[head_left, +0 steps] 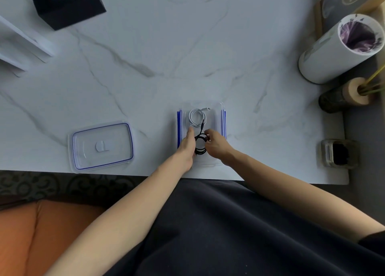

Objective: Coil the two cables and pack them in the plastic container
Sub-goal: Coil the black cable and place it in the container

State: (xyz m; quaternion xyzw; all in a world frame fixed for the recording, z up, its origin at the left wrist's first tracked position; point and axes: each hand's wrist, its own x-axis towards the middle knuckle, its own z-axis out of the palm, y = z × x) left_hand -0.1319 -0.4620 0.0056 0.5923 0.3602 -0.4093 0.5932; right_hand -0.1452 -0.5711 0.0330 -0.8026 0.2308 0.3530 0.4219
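Sitting in the plastic container (224, 121) on the counter (145, 67): white cable (196, 117) coiled at far end, black cable (200, 145) at near end. R hand (216, 147) fingers pinch the black coil; L hand (186, 148) fingers straight, touching its left side.

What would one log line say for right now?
white cable coiled in container | black cable coiled, right hand pinches, left hand touches | lid off

Cables: two, both in plastic container (223, 119); one white cable (197, 117), one black cable (200, 144). Lid (102, 145): one, left of container. Hands: two, left hand (186, 148) and right hand (217, 146), over container. Right of container: one white cylinder (333, 53), one wooden holder (352, 92). Far left of container: one black box (66, 7).
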